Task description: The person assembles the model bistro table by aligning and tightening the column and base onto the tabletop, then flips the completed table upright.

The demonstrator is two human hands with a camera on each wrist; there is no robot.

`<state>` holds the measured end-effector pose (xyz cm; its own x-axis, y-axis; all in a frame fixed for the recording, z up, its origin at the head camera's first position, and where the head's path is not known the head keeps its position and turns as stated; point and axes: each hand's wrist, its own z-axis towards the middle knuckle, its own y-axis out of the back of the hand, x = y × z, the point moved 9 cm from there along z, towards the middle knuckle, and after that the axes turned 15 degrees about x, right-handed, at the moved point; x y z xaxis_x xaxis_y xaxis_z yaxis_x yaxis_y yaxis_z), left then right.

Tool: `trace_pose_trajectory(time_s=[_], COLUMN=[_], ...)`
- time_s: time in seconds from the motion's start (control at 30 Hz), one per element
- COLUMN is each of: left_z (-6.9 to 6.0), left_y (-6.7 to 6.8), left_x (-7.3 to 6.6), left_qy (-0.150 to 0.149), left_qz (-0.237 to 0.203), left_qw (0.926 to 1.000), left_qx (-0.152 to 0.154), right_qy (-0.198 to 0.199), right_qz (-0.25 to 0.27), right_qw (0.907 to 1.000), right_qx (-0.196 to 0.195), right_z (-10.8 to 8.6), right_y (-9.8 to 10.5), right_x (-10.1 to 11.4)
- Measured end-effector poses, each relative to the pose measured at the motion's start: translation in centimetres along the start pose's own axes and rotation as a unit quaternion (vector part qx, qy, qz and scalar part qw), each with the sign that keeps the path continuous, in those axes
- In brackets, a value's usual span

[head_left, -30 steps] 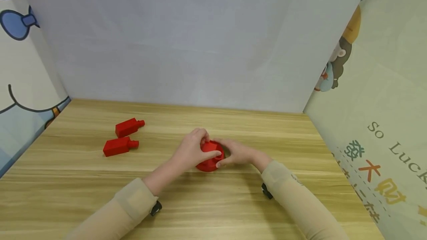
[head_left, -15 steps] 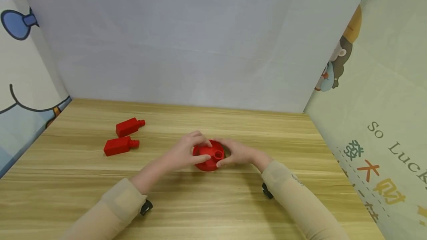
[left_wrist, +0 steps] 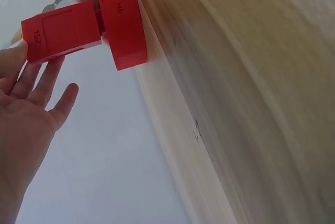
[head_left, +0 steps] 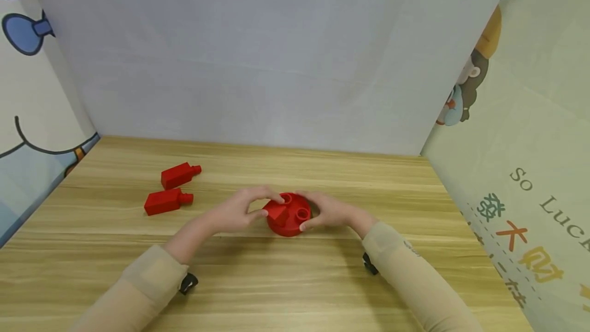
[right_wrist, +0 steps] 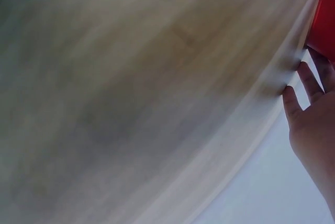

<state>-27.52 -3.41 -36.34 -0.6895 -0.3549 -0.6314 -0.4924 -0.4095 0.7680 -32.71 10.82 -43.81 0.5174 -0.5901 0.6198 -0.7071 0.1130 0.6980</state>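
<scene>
One bench (head_left: 295,286) is lying below. On it, the right hand (head_left: 331,211) is holding a round red base (head_left: 290,227), the left hand (head_left: 236,213) is pinching a red block (head_left: 277,214) over its left side, and two more blocks (head_left: 162,202) (head_left: 176,176) are lying farther left.

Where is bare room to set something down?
Free: the table between the right hand and right wall, and the near stretch between the sleeves. Crowded: around the round base and left hand; around two loose red blocks.

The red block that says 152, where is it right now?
In the left wrist view, the red block is at the upper left, held by the left hand, just left of the round red base in that picture.
</scene>
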Motion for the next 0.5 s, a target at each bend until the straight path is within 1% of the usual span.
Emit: trace_pose_trajectory(time_s=[0.1, 0.13, 0.2, 0.3, 0.37, 0.47, 0.5], left_z=[-0.07, -0.08, -0.1, -0.2, -0.3, -0.43, -0.47], left_y=[0.08, 0.12, 0.22, 0.35, 0.33, 0.26, 0.24], left_x=[-0.08, -0.09, -0.01, 0.19, 0.34, 0.32, 0.34], left_qy=[0.015, 0.024, 0.052, 0.099, 0.126, 0.146, 0.147], left_qz=[0.003, 0.004, 0.003, 0.008, 0.015, 0.037, 0.04], left_qw=[0.9998, 0.9995, 0.9977, 0.9916, 0.9867, 0.9816, 0.9808], left_qx=[-0.013, -0.021, -0.043, -0.083, -0.102, -0.117, -0.121], right_qy=[0.008, 0.01, 0.007, 0.005, 0.002, -0.002, -0.002], right_qz=[0.004, 0.004, 0.0, -0.003, -0.005, -0.007, -0.008], right_qw=[1.0, 0.9999, 1.0, 1.0, 1.0, 1.0, 1.0], right_qx=[-0.002, -0.002, -0.003, -0.003, -0.004, -0.004, -0.004], right_z=[-0.01, 0.01, 0.06, 0.2, 0.24, 0.25, 0.25], right_y=[0.08, 0.09, 0.09, 0.05, 0.04, 0.06, 0.06], right_x=[0.08, 0.09, -0.05, -0.17, -0.2, -0.16, -0.15])
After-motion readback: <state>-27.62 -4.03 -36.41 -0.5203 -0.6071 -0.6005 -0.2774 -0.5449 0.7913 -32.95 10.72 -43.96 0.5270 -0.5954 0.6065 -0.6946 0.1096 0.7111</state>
